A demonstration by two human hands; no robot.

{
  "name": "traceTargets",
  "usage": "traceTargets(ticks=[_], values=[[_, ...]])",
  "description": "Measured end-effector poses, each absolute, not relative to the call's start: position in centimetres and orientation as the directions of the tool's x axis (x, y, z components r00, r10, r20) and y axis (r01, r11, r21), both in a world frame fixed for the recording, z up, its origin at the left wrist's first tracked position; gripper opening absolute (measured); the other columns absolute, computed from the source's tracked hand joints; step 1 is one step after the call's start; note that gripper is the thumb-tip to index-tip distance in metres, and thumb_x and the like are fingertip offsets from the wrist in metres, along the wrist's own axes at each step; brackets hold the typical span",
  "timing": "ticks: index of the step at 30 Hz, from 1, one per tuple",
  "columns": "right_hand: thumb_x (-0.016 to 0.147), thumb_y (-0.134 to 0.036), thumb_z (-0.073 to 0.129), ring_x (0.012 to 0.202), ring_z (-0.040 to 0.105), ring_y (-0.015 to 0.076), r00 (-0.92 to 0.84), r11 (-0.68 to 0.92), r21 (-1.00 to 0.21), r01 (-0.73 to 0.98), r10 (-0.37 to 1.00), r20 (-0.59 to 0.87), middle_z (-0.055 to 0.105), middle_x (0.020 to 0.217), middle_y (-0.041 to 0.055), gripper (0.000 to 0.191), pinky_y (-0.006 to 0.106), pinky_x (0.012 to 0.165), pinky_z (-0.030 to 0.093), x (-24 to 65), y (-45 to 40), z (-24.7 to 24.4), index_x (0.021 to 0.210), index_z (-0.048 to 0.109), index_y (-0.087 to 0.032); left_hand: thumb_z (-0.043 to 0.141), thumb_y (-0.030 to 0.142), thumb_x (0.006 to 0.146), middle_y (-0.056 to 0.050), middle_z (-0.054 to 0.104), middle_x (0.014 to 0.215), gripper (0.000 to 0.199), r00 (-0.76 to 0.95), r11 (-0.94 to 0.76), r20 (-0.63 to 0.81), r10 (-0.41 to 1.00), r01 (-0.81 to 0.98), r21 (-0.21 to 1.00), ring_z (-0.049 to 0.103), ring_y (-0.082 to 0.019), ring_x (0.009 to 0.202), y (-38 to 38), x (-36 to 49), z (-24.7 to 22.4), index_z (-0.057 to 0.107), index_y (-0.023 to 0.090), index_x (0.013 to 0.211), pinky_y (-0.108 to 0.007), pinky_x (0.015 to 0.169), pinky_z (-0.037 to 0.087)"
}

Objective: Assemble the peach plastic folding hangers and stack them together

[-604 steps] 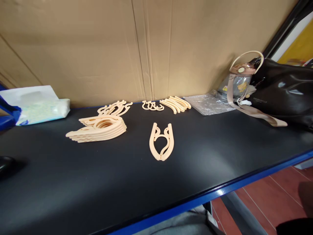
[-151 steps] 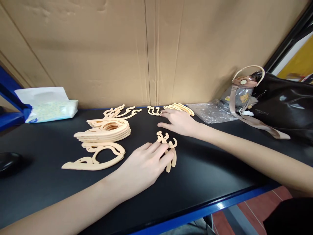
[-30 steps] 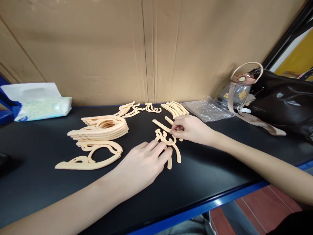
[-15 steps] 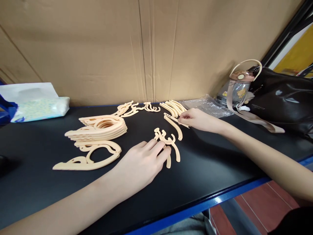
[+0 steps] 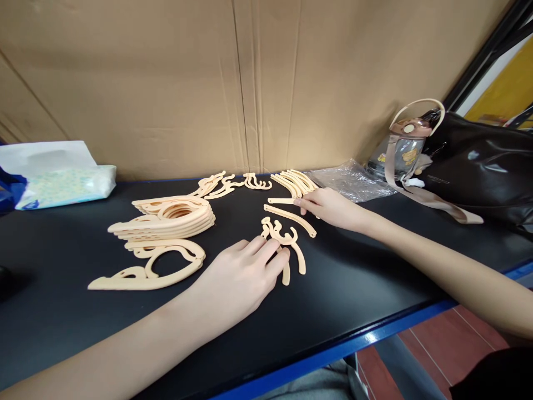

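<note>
My left hand (image 5: 250, 272) rests on the black table with its fingertips closed on a cream plastic hook piece (image 5: 285, 238), from which short curved arms extend. Farther back, my right hand (image 5: 327, 205) pinches a thin cream strip (image 5: 281, 200). Just in front of that strip lies a loose curved arm piece (image 5: 291, 216). Several more curved arms (image 5: 293, 182) are bunched behind my right hand. Small hooks (image 5: 255, 182) and other loose parts (image 5: 216, 184) lie along the back. A stack of folded cream hangers (image 5: 179, 225) is left of my left hand, with another folded hanger (image 5: 145, 283) in front.
A wipes packet (image 5: 66, 186) lies at the back left. Clear plastic wrap (image 5: 353, 180), a strapped bottle (image 5: 403, 153) and a black bag (image 5: 478, 172) are at the right. Cardboard (image 5: 166, 83) stands behind the table, which has a blue front edge (image 5: 333, 355).
The strip in my right hand and the loose curved arm beside it have turned and shifted left, now lying more crosswise. My left hand has stayed in place.
</note>
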State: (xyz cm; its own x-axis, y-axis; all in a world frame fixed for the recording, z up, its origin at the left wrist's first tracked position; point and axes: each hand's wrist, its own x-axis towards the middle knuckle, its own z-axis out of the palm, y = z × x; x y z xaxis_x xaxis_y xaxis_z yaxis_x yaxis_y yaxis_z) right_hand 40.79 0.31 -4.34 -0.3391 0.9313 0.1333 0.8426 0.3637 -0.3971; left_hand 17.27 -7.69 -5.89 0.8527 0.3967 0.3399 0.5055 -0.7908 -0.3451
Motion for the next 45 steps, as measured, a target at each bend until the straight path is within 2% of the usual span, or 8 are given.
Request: traceTargets(ticks=[4,9,18,22,26,38,41,45], values=[[0.093,-0.041,0.054,0.056,0.05,0.0126,-0.362,0.407,-0.423,0.81,0.914,0.185,0.057,0.059,-0.0039,0.025,0.024,0.057,0.032,40.9,0.3,-4.7,0.098,0.061,-0.018,0.062,0.009,0.08,-0.006,0.066,0.106,0.028,0.852,-0.792,0.343,0.395,0.505,-0.343,0.063,-0.022,0.087,-7.6,17.3,-5.9,0.062,0.013,0.107,-0.034,0.065,0.052],[0.093,-0.039,0.054,0.061,0.054,0.0122,-0.446,0.475,-0.374,0.797,0.88,0.166,0.063,0.065,-0.0017,0.024,0.024,0.059,0.034,40.6,0.2,-4.9,0.088,0.064,-0.018,0.062,0.01,0.081,-0.006,0.066,0.105,0.026,0.854,-0.792,0.333,0.4,0.505,-0.344,0.062,-0.021,0.086,-7.6,17.3,-5.9,0.062,0.013,0.107,-0.034,0.064,0.051],[0.083,-0.057,0.061,0.067,0.056,0.0139,-0.502,0.509,-0.274,0.816,0.859,0.1,0.067,0.076,-0.0001,0.039,0.025,0.059,0.034,40.6,-0.5,-3.4,0.091,0.069,-0.019,0.061,0.01,0.083,-0.005,0.065,0.102,0.024,0.86,-0.791,0.327,0.391,0.496,-0.357,0.062,-0.021,0.087,-7.7,17.2,-5.8,0.062,0.012,0.106,-0.034,0.064,0.051],[0.081,-0.049,0.068,0.069,0.057,0.0132,-0.528,0.533,-0.286,0.797,0.843,0.101,0.067,0.076,-0.0009,0.033,0.025,0.06,0.036,40.9,-0.3,-3.5,0.093,0.071,-0.019,0.06,0.012,0.084,-0.005,0.065,0.103,0.024,0.862,-0.8,0.32,0.394,0.493,-0.342,0.062,-0.02,0.087,-7.6,17.2,-6.0,0.061,0.013,0.108,-0.034,0.065,0.05],[0.087,-0.037,0.064,0.07,0.057,0.0127,-0.552,0.58,-0.294,0.76,0.814,0.179,0.067,0.078,0.0002,0.022,0.025,0.063,0.038,40.3,-0.1,-4.5,0.094,0.072,-0.018,0.058,0.011,0.085,-0.006,0.065,0.109,0.026,0.869,-0.812,0.316,0.381,0.478,-0.336,0.061,-0.021,0.09,-7.6,17.1,-6.1,0.059,0.015,0.111,-0.034,0.07,0.05],[0.094,-0.036,0.055,0.079,0.059,0.0142,-0.573,0.678,-0.245,0.693,0.724,0.384,0.065,0.088,0.0028,0.025,0.025,0.068,0.04,39.2,-0.8,-4.7,0.094,0.069,-0.016,0.05,0.011,0.089,-0.006,0.061,0.123,0.035,0.904,-0.905,0.289,0.315,0.378,-0.197,0.059,-0.021,0.103,-8.3,17.2,-5.6,0.054,0.016,0.124,-0.034,0.088,0.05],[0.092,-0.038,0.058,0.072,0.057,0.0139,-0.672,0.731,-0.198,0.654,0.68,0.292,0.063,0.079,0.0019,0.026,0.025,0.065,0.038,39.8,-1.5,-3.3,0.082,0.068,-0.016,0.047,0.013,0.092,-0.006,0.062,0.121,0.03,0.868,-0.881,0.366,0.335,0.427,-0.205,0.055,-0.023,0.112,-8.1,17.2,-5.6,0.058,0.015,0.12,-0.037,0.099,0.044],[0.089,-0.041,0.061,0.075,0.059,0.0151,-0.774,0.785,-0.178,0.593,0.617,0.143,0.064,0.083,0.0021,0.026,0.025,0.066,0.038,39.7,-2.6,-2.4,0.083,0.068,-0.017,0.045,0.01,0.092,-0.008,0.063,0.117,0.027,0.789,-0.815,0.466,0.4,0.539,-0.213,0.056,-0.025,0.109,-7.7,17.1,-5.6,0.061,0.012,0.114,-0.039,0.095,0.046]])
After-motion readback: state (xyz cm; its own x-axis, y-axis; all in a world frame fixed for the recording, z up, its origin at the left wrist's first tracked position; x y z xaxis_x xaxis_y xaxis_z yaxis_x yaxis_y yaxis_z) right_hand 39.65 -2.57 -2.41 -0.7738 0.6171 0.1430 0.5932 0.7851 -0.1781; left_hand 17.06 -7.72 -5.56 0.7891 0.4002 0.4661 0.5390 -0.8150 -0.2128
